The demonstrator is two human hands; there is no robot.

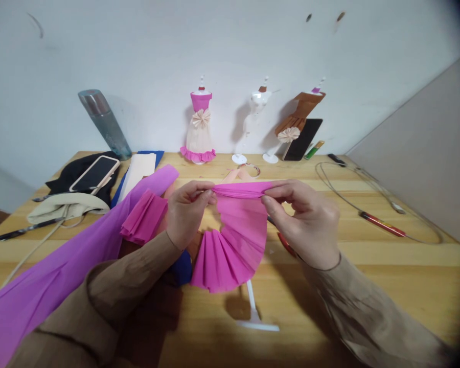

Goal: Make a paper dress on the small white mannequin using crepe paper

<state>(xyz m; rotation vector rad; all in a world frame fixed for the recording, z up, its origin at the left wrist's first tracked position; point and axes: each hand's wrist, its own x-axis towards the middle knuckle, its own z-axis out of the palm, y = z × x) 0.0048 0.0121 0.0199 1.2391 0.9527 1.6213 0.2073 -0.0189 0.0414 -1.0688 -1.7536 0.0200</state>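
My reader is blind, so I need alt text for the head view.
Left hand and right hand pinch a thin, folded pink strip, with pleated pink material fanning below. Three small white mannequins stand behind on a pale wooden table, two wearing dresses.

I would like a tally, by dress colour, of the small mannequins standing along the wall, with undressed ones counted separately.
Pink-and-cream dress: 1
Brown dress: 1
Undressed white mannequin: 1
Total: 3
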